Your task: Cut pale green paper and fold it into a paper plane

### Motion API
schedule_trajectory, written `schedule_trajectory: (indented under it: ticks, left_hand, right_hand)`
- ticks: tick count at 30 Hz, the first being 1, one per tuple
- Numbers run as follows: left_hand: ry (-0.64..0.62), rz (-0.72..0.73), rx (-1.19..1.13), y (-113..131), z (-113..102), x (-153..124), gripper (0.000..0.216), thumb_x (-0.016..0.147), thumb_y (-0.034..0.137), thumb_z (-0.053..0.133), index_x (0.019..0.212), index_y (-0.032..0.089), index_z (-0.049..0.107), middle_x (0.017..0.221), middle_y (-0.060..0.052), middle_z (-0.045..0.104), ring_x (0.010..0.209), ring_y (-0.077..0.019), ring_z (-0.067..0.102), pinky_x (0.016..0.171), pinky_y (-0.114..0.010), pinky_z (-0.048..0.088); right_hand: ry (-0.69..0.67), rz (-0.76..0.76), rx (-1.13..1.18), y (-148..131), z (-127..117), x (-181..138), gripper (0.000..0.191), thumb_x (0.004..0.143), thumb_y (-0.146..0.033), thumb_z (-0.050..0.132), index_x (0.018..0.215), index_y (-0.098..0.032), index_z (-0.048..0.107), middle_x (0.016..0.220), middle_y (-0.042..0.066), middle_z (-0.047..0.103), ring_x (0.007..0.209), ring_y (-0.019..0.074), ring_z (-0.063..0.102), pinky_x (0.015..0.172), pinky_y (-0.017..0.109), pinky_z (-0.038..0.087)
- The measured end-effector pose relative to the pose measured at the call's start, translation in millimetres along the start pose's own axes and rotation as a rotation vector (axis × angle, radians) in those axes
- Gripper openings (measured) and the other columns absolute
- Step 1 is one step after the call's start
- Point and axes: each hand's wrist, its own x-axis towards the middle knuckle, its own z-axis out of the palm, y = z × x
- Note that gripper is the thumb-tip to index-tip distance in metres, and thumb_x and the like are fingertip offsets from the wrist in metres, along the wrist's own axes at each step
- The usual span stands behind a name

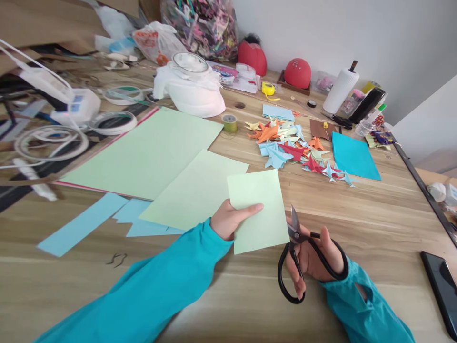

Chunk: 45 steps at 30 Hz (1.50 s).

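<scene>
A pale green sheet of paper (259,226) is pinched in my left hand (232,219), thumb on top and the other fingers hidden beneath. My right hand (314,257) holds black-handled scissors (295,233) with fingers and thumb through the loops. The scissor blades are parted at the sheet's right edge; part of them is hidden by the paper. Under my left hand lies a larger pale green sheet (196,190), overlapping a big green sheet (150,152) with a red edge below it. Light blue paper strips (85,224) lie to the left.
Folded paper pieces (274,152) in several colours lie toward the back right, beside a bright blue paper stack (355,155). A thread spool (229,125) stands near the big sheet. Coiled white cables (53,143) crowd the left. A phone (441,286) lies at the right edge.
</scene>
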Motion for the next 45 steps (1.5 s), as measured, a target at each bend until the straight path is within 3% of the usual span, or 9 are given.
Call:
schedule_trajectory:
  ticks: [19, 34, 45]
  left_hand:
    - [0.041, 0.020, 0.017, -2.6, 5.0, -5.5, 0.056, 0.046, 0.037, 0.087, 0.093, 0.010, 0.069, 0.094, -0.014, 0.072, 0.092, -0.0348, 0.066, 0.084, -0.047, 0.052]
    - [0.155, 0.110, 0.013, -4.7, 6.7, -2.3, 0.061, 0.041, 0.040, 0.088, 0.091, 0.009, 0.070, 0.098, -0.015, 0.071, 0.098, -0.0356, 0.063, 0.085, -0.044, 0.053]
    - [0.024, 0.056, -0.003, -7.1, 11.2, -8.7, 0.059, 0.046, 0.037, 0.087, 0.096, 0.010, 0.069, 0.101, -0.014, 0.071, 0.097, -0.0356, 0.064, 0.086, -0.046, 0.052]
  right_hand:
    - [0.075, 0.007, -0.101, 0.9, 1.9, -0.8, 0.091, 0.073, -0.080, 0.036, 0.141, -0.022, 0.017, 0.068, 0.002, 0.062, 0.042, 0.0150, 0.056, 0.042, 0.027, 0.043]
    - [0.162, -0.059, -0.032, 0.5, 6.8, 2.8, 0.095, 0.070, -0.086, 0.013, 0.144, -0.028, 0.005, 0.068, 0.002, 0.063, 0.046, 0.0165, 0.059, 0.043, 0.027, 0.044]
    - [0.159, 0.036, -0.089, 2.4, 2.7, 2.5, 0.097, 0.067, -0.084, -0.008, 0.145, -0.028, 0.005, 0.063, 0.000, 0.062, 0.040, 0.0142, 0.053, 0.045, 0.030, 0.045]
